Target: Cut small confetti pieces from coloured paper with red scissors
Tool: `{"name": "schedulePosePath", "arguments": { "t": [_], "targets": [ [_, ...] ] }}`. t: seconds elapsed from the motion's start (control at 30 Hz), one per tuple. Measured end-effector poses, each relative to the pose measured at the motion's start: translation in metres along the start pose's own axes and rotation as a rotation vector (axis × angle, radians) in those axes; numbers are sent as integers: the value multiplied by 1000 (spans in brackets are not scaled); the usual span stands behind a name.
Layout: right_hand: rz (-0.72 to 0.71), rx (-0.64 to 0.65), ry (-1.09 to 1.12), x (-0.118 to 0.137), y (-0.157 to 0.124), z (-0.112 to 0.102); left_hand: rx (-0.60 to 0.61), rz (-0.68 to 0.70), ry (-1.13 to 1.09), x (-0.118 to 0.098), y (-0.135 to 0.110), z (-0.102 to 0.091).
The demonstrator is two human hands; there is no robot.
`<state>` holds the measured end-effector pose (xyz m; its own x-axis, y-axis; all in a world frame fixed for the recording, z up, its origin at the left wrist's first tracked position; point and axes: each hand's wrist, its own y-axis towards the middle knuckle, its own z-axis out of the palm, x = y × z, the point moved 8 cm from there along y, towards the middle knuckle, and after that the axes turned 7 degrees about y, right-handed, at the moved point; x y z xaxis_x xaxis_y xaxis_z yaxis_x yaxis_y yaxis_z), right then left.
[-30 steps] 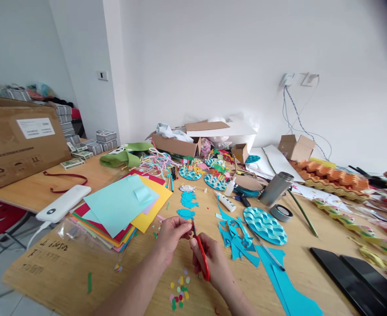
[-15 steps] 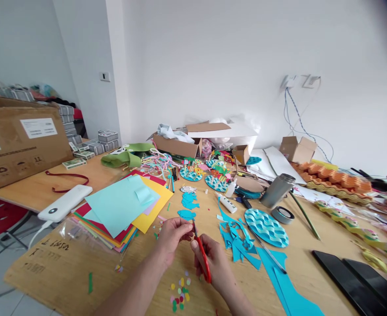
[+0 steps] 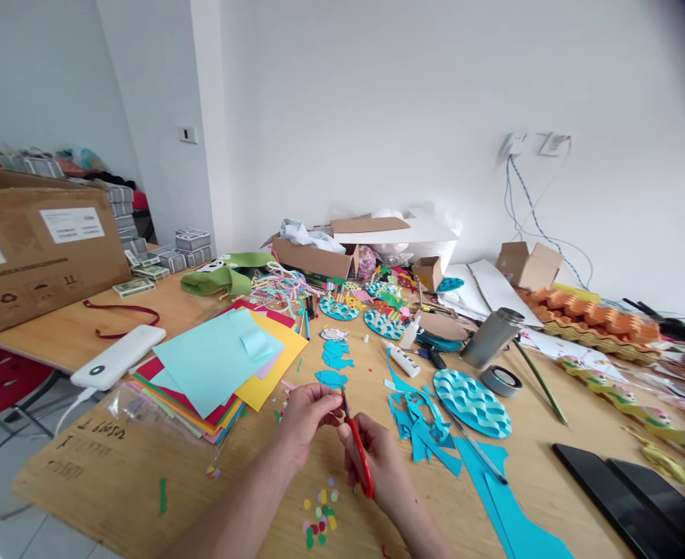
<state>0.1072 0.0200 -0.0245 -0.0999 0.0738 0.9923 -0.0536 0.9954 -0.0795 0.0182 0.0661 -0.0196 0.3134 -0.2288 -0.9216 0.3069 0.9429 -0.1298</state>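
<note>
My right hand [image 3: 371, 458] is closed around the red handles of a pair of scissors [image 3: 361, 458], whose blades point up and away from me. My left hand [image 3: 307, 419] pinches at the blade tips, the fingers pressed together; what they hold is too small to make out. Just beyond the fingertips lies a blue paper fish [image 3: 332, 378], with more blue fish cutouts [image 3: 336, 355] behind it. Blue paper scraps [image 3: 421, 423] lie to the right of my right hand. Small coloured paper dots [image 3: 321, 516] are scattered on the table below my hands.
Stacked coloured paper [image 3: 214, 365] and a white power bank [image 3: 118, 357] lie left. To the right are a wavy blue oval [image 3: 471, 402], a glue bottle [image 3: 404, 360], a steel flask [image 3: 492, 338], a tape roll [image 3: 501, 380], a pen [image 3: 482, 452] and black phones [image 3: 627, 497].
Both hands and the scissors stay almost where they were. The whole view has shifted very slightly.
</note>
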Motion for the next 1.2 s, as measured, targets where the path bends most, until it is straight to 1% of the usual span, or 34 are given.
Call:
{"name": "schedulePosePath", "arguments": {
  "t": [0.13, 0.3, 0.63, 1.2],
  "targets": [
    [9, 2, -12, 1, -1, 0, -1, 11, 9, 0, 0, -1],
    [-18, 18, -23, 4, -1, 0, -6, 10, 16, 0, 0, -1],
    [17, 3, -14, -1, 0, 0, -13, 5, 4, 0, 0, -2],
    [-1, -7, -15, 0, 0, -2, 3, 2, -4, -1, -2, 0]
  ]
}}
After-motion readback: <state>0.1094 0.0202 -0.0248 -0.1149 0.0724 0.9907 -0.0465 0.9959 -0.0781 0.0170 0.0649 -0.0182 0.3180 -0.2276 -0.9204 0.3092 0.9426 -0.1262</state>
